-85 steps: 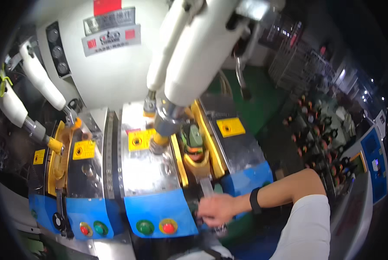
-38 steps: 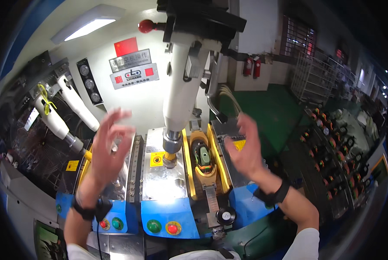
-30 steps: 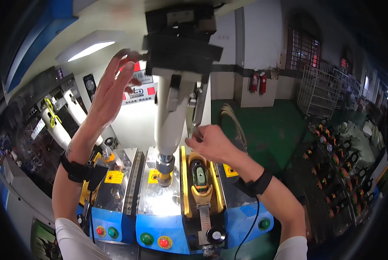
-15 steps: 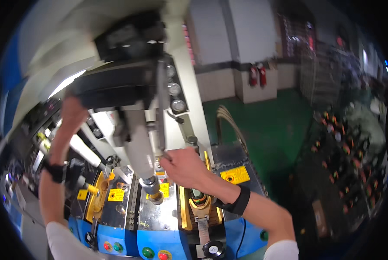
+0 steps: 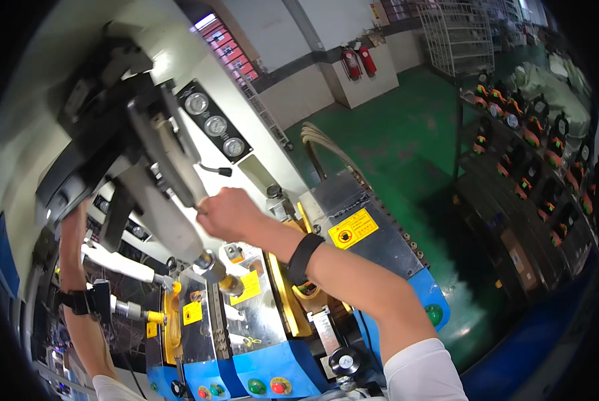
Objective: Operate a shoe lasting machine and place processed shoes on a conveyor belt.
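My right hand (image 5: pixel 229 215) is closed on the lower end of a grey metal bar (image 5: pixel 174 157), which hangs beside the pale arm of a machine. My left hand reaches up to a black machine housing (image 5: pixel 79 164); only the wrist (image 5: pixel 73 224) shows below it, and the fingers are hidden. Under the pale press arm (image 5: pixel 169 224) a metal rod with a tan tip (image 5: pixel 231 284) points down over a metal plate. Below my right forearm lies a yellow clamp fixture (image 5: pixel 287 301), partly covered by the arm.
Blue machine bases carry green (image 5: pixel 257 385) and red buttons (image 5: pixel 279 387). Round gauges (image 5: pixel 215 125) sit on the white column. At the right stands a dark rack (image 5: pixel 493 194) holding several black-and-orange shoes (image 5: pixel 531 137). Red fire extinguishers (image 5: pixel 351 62) stand by the far wall.
The view has turned and tilted, so the machine sits further left. My right hand stays on the bar. My left hand, visible before beside the housing, is now hidden by it.
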`<state>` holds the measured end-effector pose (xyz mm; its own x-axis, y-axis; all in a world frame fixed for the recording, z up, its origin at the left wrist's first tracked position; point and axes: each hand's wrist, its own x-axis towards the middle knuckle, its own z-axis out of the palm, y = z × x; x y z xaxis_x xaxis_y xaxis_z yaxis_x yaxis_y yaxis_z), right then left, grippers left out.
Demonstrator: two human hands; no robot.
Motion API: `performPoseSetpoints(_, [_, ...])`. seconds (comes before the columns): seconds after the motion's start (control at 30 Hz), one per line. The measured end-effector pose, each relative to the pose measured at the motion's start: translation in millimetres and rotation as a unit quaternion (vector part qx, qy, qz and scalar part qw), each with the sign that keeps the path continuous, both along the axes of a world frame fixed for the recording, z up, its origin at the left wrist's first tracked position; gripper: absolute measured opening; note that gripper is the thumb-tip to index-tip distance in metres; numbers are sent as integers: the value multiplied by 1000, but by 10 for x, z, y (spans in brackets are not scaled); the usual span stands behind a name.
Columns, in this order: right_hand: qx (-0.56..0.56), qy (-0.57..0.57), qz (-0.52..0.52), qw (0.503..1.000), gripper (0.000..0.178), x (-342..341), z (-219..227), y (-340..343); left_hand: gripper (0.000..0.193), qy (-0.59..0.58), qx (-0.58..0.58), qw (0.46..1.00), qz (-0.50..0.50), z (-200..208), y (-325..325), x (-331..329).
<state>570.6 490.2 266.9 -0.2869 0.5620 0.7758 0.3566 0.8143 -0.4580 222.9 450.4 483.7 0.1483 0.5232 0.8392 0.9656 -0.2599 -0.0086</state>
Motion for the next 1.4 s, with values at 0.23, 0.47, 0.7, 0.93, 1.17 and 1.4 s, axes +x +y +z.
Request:
performPoseSetpoints(0.23, [9, -39, -134, 990, 42, 247, -132, -607, 16, 106, -149, 977, -110, -1682, -1964, 686])
performPoseSetpoints(0.47, [-87, -221, 140, 961, 54, -1178, -906, -2817, 54, -544, -347, 753, -130, -3971, -3974, 651])
performPoseSetpoints(0.7, [-89, -444, 30, 891, 77, -1949, -2277, -3055, 61, -671, -298, 670, -108, -4348, -5182, 649])
performPoseSetpoints(0.93, [-133, -278, 400, 863, 61, -2021, -2393, -4480, 62, -755, -247, 600, 97, -4446, -6393, 1114])
performPoseSetpoints(1.17, [-548, -308, 413, 659, 89, -1974, -2872, -5722, 60, -745, -251, 533, 313, -4414, -7555, 988])
performPoseSetpoints(1.4, [-488, -265, 321, 767, 82, -3130, -3621, -6529, 52, -766, -346, 524, 137, -5291, -8132, 204])
